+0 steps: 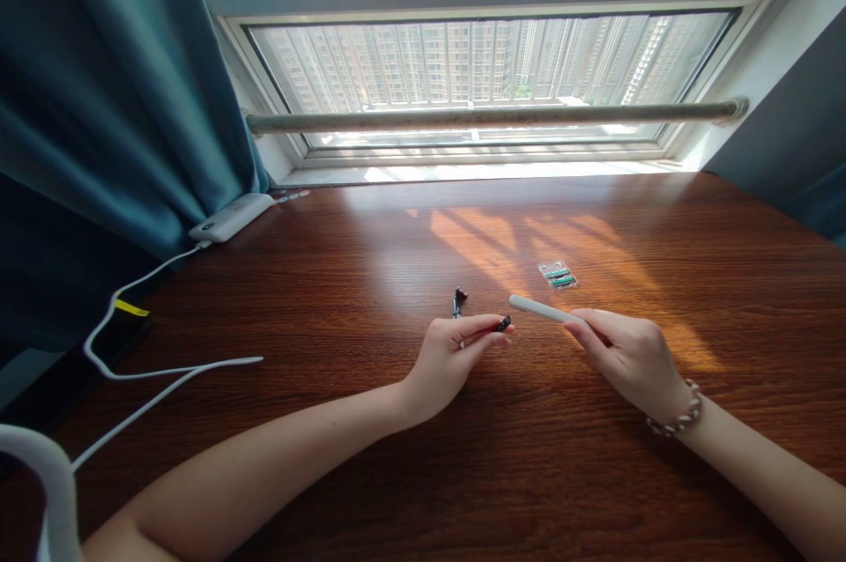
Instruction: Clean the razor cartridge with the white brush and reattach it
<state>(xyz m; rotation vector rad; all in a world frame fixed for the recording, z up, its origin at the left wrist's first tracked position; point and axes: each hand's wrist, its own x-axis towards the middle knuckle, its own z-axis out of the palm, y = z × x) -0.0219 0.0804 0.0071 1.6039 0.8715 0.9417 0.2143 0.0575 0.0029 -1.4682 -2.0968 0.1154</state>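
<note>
My left hand (456, 355) is closed, pinching a small black piece (504, 323) between thumb and fingertips; it resembles a razor head. Just behind that hand, a black razor-like part (458, 298) with a thin neck shows, its lower end hidden by the fingers. I cannot tell whether it lies on the table or is held too. My right hand (625, 355), with a beaded bracelet at the wrist, grips a smooth pale grey stick (538, 307). The stick's rounded tip points left toward the black piece, apart from it. Beyond lies a clear plastic case (558, 275) with green-and-black strips inside.
The brown wooden table (344, 280) reaches a window (489, 69) with a horizontal rail (489, 117). On the left are a blue curtain (119, 69), a white power strip or box (233, 218), a white cable (159, 375) and a curved white tube (40, 447).
</note>
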